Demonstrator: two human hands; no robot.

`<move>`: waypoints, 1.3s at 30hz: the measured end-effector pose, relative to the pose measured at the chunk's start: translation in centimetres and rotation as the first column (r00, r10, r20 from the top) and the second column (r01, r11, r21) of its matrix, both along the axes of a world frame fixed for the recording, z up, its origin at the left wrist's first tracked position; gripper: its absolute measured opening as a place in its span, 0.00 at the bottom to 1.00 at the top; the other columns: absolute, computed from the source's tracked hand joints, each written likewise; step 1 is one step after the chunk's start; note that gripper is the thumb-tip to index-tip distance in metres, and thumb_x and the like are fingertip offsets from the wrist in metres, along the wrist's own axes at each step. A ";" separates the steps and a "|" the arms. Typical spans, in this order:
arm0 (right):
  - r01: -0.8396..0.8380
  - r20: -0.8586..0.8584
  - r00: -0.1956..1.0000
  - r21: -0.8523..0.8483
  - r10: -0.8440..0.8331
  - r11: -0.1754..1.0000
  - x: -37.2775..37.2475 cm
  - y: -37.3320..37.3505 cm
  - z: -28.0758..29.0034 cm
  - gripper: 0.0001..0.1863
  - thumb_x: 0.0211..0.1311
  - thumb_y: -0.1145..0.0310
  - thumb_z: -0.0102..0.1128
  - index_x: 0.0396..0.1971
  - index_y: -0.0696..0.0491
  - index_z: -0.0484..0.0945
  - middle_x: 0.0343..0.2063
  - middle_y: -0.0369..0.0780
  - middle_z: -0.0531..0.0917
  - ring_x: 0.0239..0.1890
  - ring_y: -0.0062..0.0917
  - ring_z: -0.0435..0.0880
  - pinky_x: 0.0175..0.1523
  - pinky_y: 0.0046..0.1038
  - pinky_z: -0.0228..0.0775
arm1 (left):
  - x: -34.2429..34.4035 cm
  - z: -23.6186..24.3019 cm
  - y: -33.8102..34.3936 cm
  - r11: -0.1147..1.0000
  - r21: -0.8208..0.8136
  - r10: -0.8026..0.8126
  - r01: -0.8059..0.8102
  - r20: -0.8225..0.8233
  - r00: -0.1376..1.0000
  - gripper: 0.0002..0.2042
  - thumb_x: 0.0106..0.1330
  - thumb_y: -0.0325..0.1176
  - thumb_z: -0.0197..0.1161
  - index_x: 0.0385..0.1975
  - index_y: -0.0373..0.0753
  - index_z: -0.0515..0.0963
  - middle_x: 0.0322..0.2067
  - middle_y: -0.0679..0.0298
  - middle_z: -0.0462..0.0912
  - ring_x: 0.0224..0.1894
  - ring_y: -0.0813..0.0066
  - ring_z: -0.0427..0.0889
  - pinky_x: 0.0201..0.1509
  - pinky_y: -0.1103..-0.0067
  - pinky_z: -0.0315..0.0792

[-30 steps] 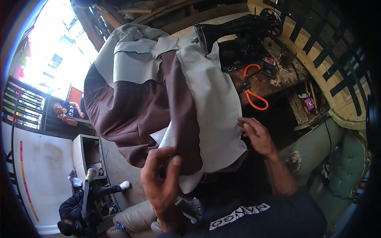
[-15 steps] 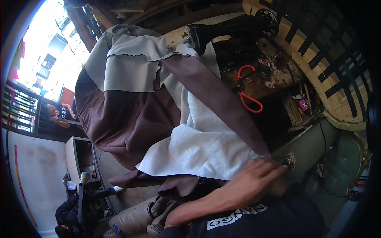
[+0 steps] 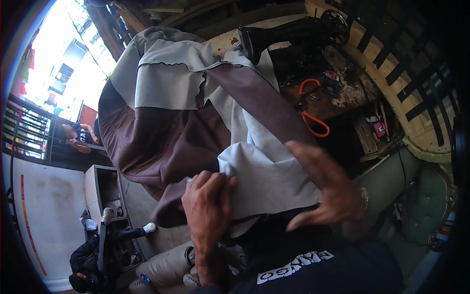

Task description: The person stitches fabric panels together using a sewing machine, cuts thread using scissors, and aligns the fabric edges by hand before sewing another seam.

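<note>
A large sewn cover of grey and maroon material [image 3: 171, 134] hangs in folds in front of me, its far end beneath the head of a black sewing machine [image 3: 289, 38]. My left hand [image 3: 208, 203] is closed on the near left edge of a grey panel [image 3: 267, 183], fingers curled over the material. At that panel's right side is my right hand [image 3: 330, 188], blurred, with thumb and fingers spread apart and nothing held. A maroon strip [image 3: 259, 98] runs from the machine toward the right hand. Red-handled scissors [image 3: 304, 113] lie on the worn machine table.
A wooden frame with black webbing [image 3: 391, 73] stands at right, above a green upholstered piece [image 3: 423, 196]. Grey padded upholstery [image 3: 164, 268] is near my lower left. One person [image 3: 81, 134] is by the railing; another [image 3: 95, 257] is at lower left, near an open cabinet [image 3: 100, 188].
My left hand has moved left from the panel's right corner to its left edge, folding that edge inward. The right hand now shows, spread at the right side.
</note>
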State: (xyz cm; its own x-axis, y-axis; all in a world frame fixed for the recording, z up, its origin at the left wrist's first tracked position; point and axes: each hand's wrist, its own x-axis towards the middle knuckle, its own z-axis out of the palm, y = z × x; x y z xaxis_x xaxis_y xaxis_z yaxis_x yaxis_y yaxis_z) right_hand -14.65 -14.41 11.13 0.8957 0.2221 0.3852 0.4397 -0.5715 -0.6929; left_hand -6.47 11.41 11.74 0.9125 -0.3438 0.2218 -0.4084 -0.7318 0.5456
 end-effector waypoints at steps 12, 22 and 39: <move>0.654 -0.155 0.756 0.184 -0.636 0.733 -5.1 -10.7 -4.6 0.38 0.58 0.62 0.74 0.68 0.56 0.73 0.50 0.52 0.85 0.51 0.43 0.88 0.57 0.41 0.79 | -1.3 -3.1 -1.1 0.852 -0.523 0.176 -0.022 0.247 0.953 0.10 0.67 0.20 0.58 0.44 0.29 0.83 0.39 0.54 0.84 0.43 0.56 0.84 0.55 0.65 0.76; 0.606 -0.201 0.715 -0.297 -0.669 0.737 -9.3 -18.1 -12.3 0.34 0.60 0.67 0.68 0.67 0.57 0.73 0.54 0.52 0.84 0.55 0.44 0.86 0.60 0.40 0.77 | -0.7 -10.9 -4.7 0.997 0.064 0.049 -0.049 -0.008 0.999 0.13 0.70 0.36 0.68 0.47 0.33 0.81 0.38 0.52 0.83 0.45 0.47 0.80 0.54 0.61 0.72; 0.238 -0.195 0.943 -0.172 -0.270 0.956 0.1 -1.5 1.9 0.34 0.72 0.60 0.64 0.75 0.50 0.65 0.53 0.51 0.82 0.51 0.46 0.86 0.59 0.41 0.78 | -9.6 -3.9 -7.4 0.723 -0.351 -0.675 0.595 -0.177 0.716 0.11 0.68 0.31 0.67 0.41 0.33 0.73 0.34 0.51 0.74 0.35 0.47 0.80 0.39 0.59 0.77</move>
State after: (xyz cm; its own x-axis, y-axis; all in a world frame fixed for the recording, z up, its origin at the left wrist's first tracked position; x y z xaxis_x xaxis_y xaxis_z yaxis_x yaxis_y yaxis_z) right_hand -14.59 -15.87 13.02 0.9872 0.0156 0.1585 0.1171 -0.7453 -0.6564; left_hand -16.03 3.99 7.88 0.5297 -0.8325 0.1626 -0.5288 -0.1742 0.8307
